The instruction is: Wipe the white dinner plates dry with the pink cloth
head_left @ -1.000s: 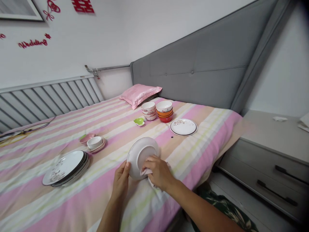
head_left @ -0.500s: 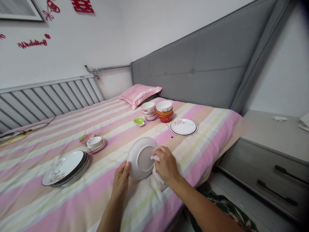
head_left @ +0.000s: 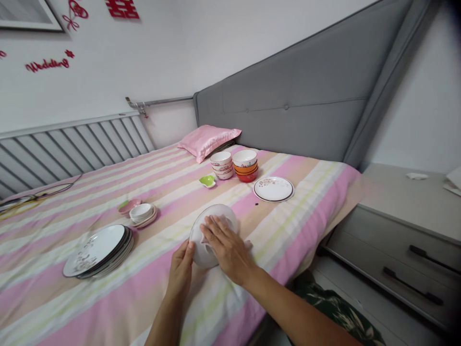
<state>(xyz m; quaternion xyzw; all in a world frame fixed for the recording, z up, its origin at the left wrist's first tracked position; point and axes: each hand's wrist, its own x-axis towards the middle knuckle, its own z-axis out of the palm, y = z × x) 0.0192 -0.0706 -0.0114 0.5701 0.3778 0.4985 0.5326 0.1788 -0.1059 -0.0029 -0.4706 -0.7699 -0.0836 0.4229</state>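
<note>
A white plate (head_left: 200,252) is held tilted with its underside toward me, just above the striped bedspread (head_left: 151,269). My left hand (head_left: 181,273) grips its lower left rim, fingers closed on the edge. My right hand (head_left: 226,245) lies flat on the plate's back with fingers stretched out, pressing a pale cloth (head_left: 248,245) against it; only a bit of the cloth shows under the palm.
On the bed lie a stack of flowered plates (head_left: 98,251), small saucers (head_left: 142,213), a green dish (head_left: 208,181), two stacks of bowls (head_left: 236,166), a single plate (head_left: 273,189) and a pink pillow (head_left: 208,139). A grey nightstand (head_left: 399,240) stands at the right.
My right hand has slid with the cloth from the plate's right rim across its back toward the left, fingers now spread flat. The left hand keeps the same hold.
</note>
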